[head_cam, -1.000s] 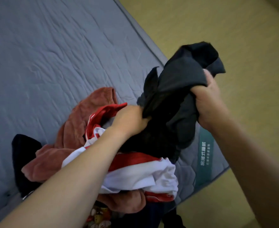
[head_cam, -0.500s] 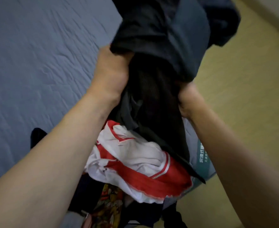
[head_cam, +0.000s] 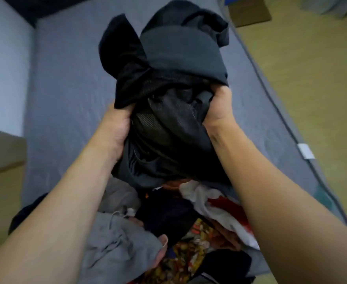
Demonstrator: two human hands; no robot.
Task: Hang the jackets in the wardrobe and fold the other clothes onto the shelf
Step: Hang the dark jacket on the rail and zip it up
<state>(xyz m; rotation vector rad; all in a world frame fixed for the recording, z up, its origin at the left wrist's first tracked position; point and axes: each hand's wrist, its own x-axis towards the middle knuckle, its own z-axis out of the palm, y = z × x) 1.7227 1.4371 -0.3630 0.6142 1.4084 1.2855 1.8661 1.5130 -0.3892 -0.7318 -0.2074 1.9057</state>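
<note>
— What sat at the far left?

— A pale wall, and below it a tan box-like surface (head_cam: 2,152) at the edge of the bed (head_cam: 66,83). The bed's grey quilted cover ran up the middle of the view.

— And the left hand?

— The left hand (head_cam: 117,132) was raised above the bed, fingers curled into the left side of the black jacket (head_cam: 168,78), gripping a bunch of its cloth. The fingertips were buried in the fabric.

— Where was the jacket against the two hands?

— Between them. It was bunched into a dark mass, most of it above the hands, with mesh lining showing at the level of the grip and its lower part hanging down to the clothes pile (head_cam: 168,228).

— The pile?

— It lay on the bed under the forearms: a grey garment (head_cam: 115,247) on the left, something dark in the middle, a patterned yellow and red piece (head_cam: 191,249), and a white and red garment (head_cam: 213,203) on the right.

— The right hand?

— The right hand (head_cam: 219,107) clutched the jacket's right side, thumb and fingers closed on the cloth.

— Farther right?

— Yellowish floor (head_cam: 316,89) beside the bed, and a brown cardboard box (head_cam: 250,12) at the top.
</note>
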